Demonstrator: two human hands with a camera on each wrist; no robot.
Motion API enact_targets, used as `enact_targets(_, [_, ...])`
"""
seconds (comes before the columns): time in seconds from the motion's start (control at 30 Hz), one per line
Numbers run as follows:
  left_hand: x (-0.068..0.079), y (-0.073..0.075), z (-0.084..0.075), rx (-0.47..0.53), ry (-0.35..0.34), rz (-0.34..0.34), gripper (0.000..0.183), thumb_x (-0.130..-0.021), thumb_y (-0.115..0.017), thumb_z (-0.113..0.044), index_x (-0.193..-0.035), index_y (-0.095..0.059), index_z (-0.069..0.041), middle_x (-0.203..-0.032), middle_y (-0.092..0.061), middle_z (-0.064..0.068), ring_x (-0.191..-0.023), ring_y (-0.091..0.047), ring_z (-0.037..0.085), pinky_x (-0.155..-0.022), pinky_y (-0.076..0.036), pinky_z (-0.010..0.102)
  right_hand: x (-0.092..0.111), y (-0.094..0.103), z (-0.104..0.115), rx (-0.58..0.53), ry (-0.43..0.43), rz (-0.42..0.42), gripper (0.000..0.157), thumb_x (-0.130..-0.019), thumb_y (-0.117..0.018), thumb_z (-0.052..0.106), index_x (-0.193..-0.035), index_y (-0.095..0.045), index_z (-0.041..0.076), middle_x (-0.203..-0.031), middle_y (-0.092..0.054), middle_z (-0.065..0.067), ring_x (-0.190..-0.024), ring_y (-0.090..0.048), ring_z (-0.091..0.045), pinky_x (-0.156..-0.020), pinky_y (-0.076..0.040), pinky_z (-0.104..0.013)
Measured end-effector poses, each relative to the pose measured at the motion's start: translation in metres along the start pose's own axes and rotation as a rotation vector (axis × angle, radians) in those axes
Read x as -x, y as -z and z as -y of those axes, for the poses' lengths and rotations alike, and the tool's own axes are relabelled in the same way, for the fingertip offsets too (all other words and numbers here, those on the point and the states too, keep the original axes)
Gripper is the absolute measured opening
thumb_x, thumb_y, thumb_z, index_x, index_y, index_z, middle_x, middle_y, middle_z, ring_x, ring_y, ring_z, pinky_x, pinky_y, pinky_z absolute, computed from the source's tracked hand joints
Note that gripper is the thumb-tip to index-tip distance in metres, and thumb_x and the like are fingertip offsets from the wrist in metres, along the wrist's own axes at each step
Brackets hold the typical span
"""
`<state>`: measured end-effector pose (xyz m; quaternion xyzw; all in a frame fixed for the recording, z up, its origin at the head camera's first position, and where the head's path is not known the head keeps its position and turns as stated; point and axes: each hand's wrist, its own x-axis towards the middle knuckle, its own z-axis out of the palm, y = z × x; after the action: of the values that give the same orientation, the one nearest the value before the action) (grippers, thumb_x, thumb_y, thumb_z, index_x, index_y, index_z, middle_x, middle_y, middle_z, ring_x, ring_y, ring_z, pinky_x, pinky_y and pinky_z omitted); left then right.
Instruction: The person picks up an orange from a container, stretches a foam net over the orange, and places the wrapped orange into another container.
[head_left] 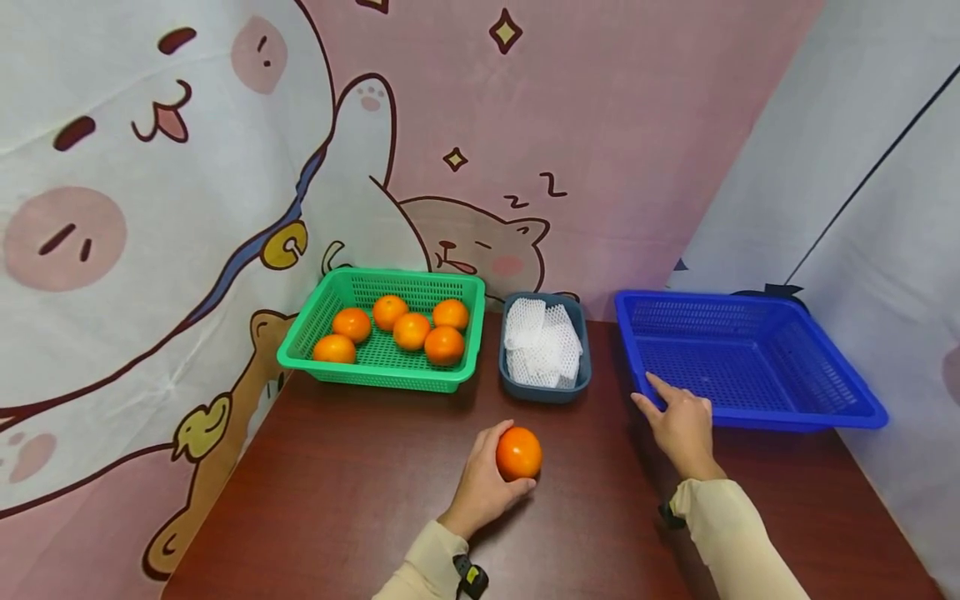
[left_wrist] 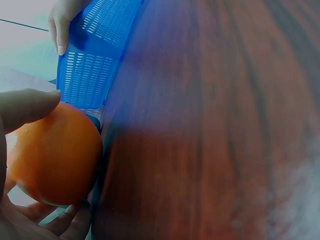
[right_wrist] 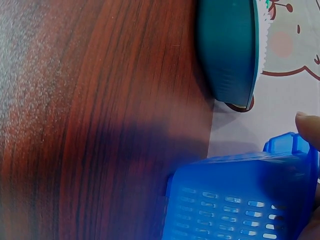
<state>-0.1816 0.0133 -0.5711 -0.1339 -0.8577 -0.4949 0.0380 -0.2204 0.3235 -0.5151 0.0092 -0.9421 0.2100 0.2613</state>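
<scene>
My left hand (head_left: 483, 492) grips an orange (head_left: 519, 454) just above the brown table in front of the small bin. Its thumb lies on one side and its fingers on the other, as the left wrist view also shows with the orange (left_wrist: 57, 155) close up. At the near left corner of the blue basket (head_left: 780, 417), my right hand (head_left: 682, 425) pinches the rim between thumb and fingers. In the right wrist view the thumb (right_wrist: 307, 130) rests at the rim, while the other fingers are mostly cut off by the frame edge. No fruit shows inside this basket.
A green basket (head_left: 382, 379) with several oranges stands at the back left. Between the two baskets sits a small dark blue-grey bin (head_left: 543, 396) holding white foam net sleeves (head_left: 543, 342). A cartoon-printed cloth (head_left: 600, 108) hangs behind the table (head_left: 337, 500).
</scene>
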Motion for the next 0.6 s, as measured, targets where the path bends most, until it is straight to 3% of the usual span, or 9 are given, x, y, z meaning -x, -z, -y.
enact_targets(0.4, [0.0006,0.0033,-0.0017,-0.024,0.012,0.006,0.088,-0.066,-0.089,-0.022,-0.142,-0.045,-0.018,-0.131,-0.05,0.001,-0.11,-0.055,0.022,-0.093,-0.044,0.047,-0.0001,-0.0002,-0.0018,0.0,-0.008,0.008,0.047,-0.085,-0.076,0.026,-0.124,-0.065,0.002,-0.101,-0.066,-0.029,-0.088,-0.061,-0.046,-0.078,-0.032,-0.055])
enact_targets(0.6, [0.0004,0.0049,-0.0042,-0.026,0.005,0.004,0.09,-0.064,-0.09,-0.022,-0.142,-0.045,-0.024,-0.132,-0.049,0.001,-0.111,-0.055,0.022,-0.094,-0.044,0.047,-0.0012,0.001,-0.0017,0.0,-0.014,0.021,0.047,-0.086,-0.075,0.026,-0.125,-0.065,0.003,-0.1,-0.067,-0.029,-0.088,-0.061,-0.045,-0.078,-0.032,-0.054])
